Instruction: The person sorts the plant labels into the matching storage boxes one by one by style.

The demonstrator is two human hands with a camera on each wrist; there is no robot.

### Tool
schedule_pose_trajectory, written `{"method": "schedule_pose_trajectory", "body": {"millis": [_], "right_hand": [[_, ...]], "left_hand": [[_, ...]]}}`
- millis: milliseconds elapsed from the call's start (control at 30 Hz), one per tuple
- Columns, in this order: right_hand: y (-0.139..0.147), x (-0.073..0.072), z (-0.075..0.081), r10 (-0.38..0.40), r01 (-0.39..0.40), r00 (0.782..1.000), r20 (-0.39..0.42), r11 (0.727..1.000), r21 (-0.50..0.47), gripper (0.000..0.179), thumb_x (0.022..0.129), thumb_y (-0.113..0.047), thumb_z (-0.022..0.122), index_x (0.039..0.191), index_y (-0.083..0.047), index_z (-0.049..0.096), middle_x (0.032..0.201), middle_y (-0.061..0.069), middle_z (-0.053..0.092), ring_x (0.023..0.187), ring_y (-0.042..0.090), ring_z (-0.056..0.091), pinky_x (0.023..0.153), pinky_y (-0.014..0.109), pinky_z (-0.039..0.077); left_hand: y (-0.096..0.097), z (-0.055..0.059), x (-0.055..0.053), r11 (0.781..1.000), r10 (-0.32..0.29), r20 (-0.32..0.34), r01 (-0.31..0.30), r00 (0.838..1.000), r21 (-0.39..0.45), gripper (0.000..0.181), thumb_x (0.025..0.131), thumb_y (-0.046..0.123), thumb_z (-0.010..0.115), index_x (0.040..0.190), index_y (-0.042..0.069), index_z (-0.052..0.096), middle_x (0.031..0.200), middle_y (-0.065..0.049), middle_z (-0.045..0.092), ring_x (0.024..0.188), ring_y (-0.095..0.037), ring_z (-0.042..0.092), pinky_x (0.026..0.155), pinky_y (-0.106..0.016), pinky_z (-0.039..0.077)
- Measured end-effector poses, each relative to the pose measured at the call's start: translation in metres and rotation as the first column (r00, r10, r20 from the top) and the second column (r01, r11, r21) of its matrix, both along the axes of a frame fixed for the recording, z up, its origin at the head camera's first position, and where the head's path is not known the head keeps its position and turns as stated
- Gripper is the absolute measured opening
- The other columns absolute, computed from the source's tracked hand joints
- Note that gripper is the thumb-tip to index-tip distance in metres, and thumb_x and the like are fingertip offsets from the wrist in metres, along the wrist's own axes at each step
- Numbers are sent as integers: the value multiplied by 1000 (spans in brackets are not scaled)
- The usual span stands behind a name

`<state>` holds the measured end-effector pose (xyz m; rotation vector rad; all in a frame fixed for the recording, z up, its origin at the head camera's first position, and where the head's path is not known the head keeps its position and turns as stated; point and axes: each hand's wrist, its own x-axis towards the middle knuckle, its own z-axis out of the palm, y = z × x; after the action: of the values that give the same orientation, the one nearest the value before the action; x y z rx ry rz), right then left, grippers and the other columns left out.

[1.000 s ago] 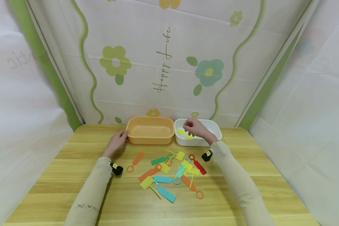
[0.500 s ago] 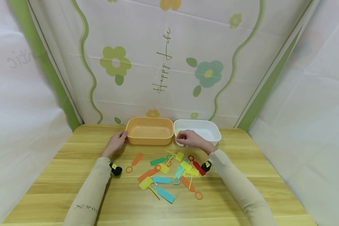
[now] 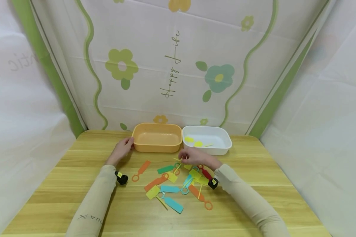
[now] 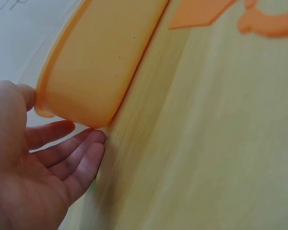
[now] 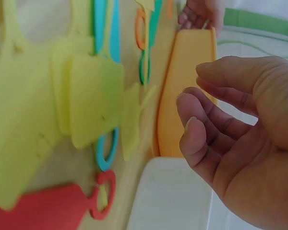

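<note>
My left hand (image 3: 122,150) rests at the left end of the orange bin (image 3: 157,148). In the left wrist view its relaxed fingers (image 4: 69,160) touch the bin's end wall, and the thumb lies against the rim. My right hand (image 3: 197,156) is over the far side of the scattered plastic tags, just in front of the white bin (image 3: 222,151). Its fingers are loosely bent with nothing between them in the right wrist view. Below it lies a yellow tag (image 3: 187,167) with a thin tail, partly hidden by the hand. More yellow tags (image 3: 198,144) lie in the white bin.
Nearer me lie blue tags (image 3: 174,204), orange tags (image 3: 155,183), a green tag (image 3: 165,169) and a red tag (image 3: 207,174), some overlapping. A lone orange tag (image 3: 143,167) lies to the left. A printed curtain (image 3: 148,82) hangs behind the bins.
My right hand has moved from above the white bin toward me and slightly left, down to the tags. The yellow tags in that bin show again. My left hand stays at the orange bin.
</note>
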<state>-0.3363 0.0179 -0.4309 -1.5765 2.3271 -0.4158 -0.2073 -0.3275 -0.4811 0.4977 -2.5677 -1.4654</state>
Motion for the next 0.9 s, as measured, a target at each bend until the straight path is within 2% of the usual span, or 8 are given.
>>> {"method": "schedule_pose_trajectory", "body": {"millis": [133,300,433,667,900], "right_hand": [[-3,8,-6,21,-20,999,-29,999,28,8,93,-17,64,99,-15,69,85,-6,64,75,6,55,66,21,47],[-7,16,-10,54,-54,998,17,997,56,8,94,-13,63,99,-14,68,87,-6,65,77,5,56,69,21,49],[-10,21,-13,85,-86,996,22,994,61,8,93,-10,63,98,-14,68,87,-7,64,74,4,53,67,20,47],[-14,27,-16,113,-109,993,-36,990,90,9,90,-13,64,96,-19,69,80,-11,60,68,2,49,61,18,43],[-18,30,-17,117,-108,990,-84,988,110,7,89,-14,67,94,-19,68,83,-9,59,71,4,50,65,18,43]], "left_hand": [[1,0,1,1000,-1,-1,1,1000,-3,62,106,48,29,145,2,42,135,-22,55,122,-34,56,102,-46,47],[2,1,1,1000,0,4,0,1000,-1,63,105,49,29,145,2,43,135,-22,56,121,-34,56,102,-46,46],[3,1,2,1000,-1,8,1,1000,2,64,105,51,28,145,3,43,136,-21,56,122,-34,56,104,-47,45],[3,1,3,1000,0,5,0,1000,16,64,105,51,29,146,3,42,137,-21,54,124,-34,55,104,-47,45],[2,1,2,1000,2,6,-3,1000,19,64,105,52,29,145,4,43,135,-20,56,121,-33,56,102,-46,47]]}}
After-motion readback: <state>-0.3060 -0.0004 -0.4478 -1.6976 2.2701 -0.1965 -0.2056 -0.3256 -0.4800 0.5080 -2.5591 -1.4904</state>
